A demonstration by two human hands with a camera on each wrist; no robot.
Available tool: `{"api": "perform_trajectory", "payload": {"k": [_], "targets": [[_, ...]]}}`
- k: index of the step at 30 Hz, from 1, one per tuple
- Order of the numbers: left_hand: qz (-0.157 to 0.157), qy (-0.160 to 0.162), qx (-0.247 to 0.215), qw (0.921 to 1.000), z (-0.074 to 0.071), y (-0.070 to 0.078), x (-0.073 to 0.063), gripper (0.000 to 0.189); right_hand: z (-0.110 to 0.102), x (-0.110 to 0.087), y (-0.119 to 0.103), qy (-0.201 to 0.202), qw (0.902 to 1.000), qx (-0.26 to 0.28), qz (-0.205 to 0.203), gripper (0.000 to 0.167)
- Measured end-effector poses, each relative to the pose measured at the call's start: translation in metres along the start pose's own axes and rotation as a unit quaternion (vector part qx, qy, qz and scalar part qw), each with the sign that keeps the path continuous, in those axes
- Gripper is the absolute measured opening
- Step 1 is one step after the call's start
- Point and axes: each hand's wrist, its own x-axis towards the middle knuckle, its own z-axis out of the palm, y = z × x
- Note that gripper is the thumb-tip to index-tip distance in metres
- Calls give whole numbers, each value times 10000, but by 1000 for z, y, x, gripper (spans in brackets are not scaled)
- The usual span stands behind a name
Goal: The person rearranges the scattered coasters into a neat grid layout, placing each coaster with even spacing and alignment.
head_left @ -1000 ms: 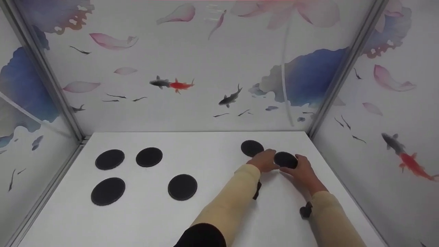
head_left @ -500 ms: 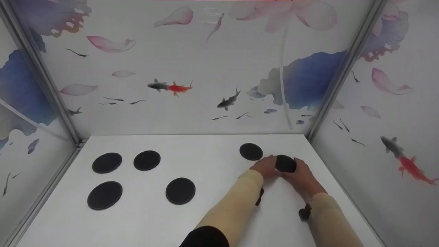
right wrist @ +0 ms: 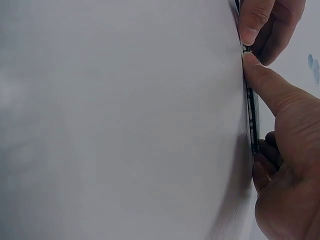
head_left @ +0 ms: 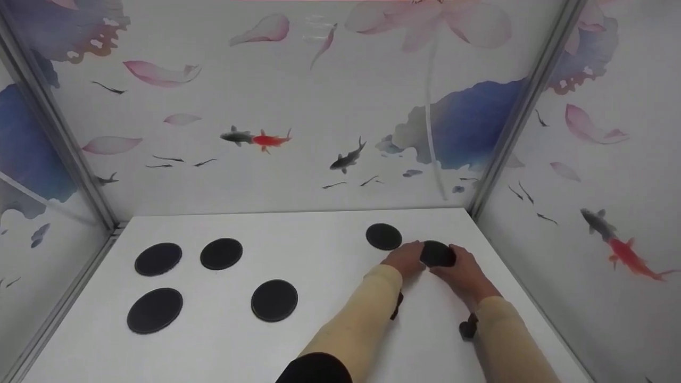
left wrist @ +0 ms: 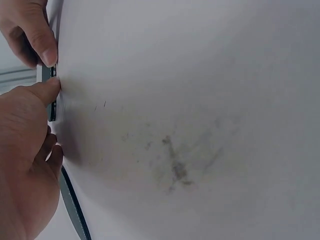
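Note:
A thin black round disc (head_left: 438, 254) lies between my two hands at the right back of the white table, close over its surface. My left hand (head_left: 403, 261) holds its left side, and my right hand (head_left: 468, 272) grips its right side. Both thumbs meet near the disc's front edge; in the right wrist view the rim (right wrist: 252, 112) shows edge-on with small light gaps along it. Behind my left hand sits another black disc (head_left: 383, 236), whose edge also appears in the left wrist view. Finger parts behind the held disc are hidden.
On the left of the white table (head_left: 213, 330) lie several more black discs, such as a front-left disc (head_left: 155, 311) and a middle disc (head_left: 274, 300). Panels printed with fish and petals, such as the back wall (head_left: 298, 181), enclose the table behind and at both sides.
My left hand has drawn slightly off the neighbouring disc, which is less covered, and now overlaps the held disc's left edge. The head view has shifted a little; the other discs stay put.

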Motion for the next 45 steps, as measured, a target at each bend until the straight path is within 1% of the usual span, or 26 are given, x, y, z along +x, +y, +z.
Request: {"api": "perform_trajectory", "payload": {"k": [2,3,6,7,8,9,10,12,15,17,21,24,28,29,34,35,36,40,41,43,45], "targets": [[-3,46,-85,10000,0,-1,-2,56,2,1,-1,-20,10000,58,58,111],[-44,116,-86,9999,-6,3,-8,55,3,1,-2,-25,9999,82,59,111],[117,270,-176,9994,-5,1,-9,47,5,1,-2,16,9999,146,42,106],[174,312,-164,9992,-4,-1,-7,45,5,-3,-6,46,9999,139,-61,104],[209,338,-172,9991,-3,-2,-6,44,5,-3,-6,54,9999,91,-88,102],[258,320,-162,9990,-3,-2,-4,44,5,-3,-7,50,9999,59,-120,101],[351,275,-191,9988,2,-8,4,42,5,-3,-7,68,9999,26,-113,98],[391,224,-157,9989,3,-9,8,41,5,-3,-8,81,9999,-49,-76,94],[451,204,-236,9985,2,-8,10,39,5,3,-5,122,9999,-86,10,88],[498,264,-262,9981,1,-8,10,39,5,3,-4,165,9998,-139,-53,89],[536,427,-282,9973,-4,-6,3,38,4,1,-7,218,9993,-263,-157,102],[529,468,-429,9966,-15,-1,-12,38,3,0,-8,205,9987,-393,-237,106],[497,359,-814,9948,-33,5,-34,38,1,0,-6,164,9973,-574,-429,106],[502,334,-865,9944,-36,6,-38,38,0,0,-6,156,9968,-614,-492,106],[313,237,-652,9971,-31,3,-27,38,-1,3,-7,84,9973,-436,-580,107],[293,211,-672,9971,-33,4,-28,39,-1,4,-7,73,9973,-432,-589,107],[265,186,-673,9972,-33,3,-27,40,-2,4,-8,64,9974,-416,-593,108],[282,17,-1128,9932,-50,10,-48,46,-3,1,-8,65,9969,-499,-612,109],[301,-19,-1163,9928,-53,11,-51,47,-3,-1,-8,70,9967,-521,-621,109],[287,-101,-1144,9930,-52,9,-49,52,-4,-3,-8,99,9963,-547,-657,110],[255,-169,-1020,9943,-47,5,-41,56,-5,-5,-8,135,9962,-541,-663,110]]}}
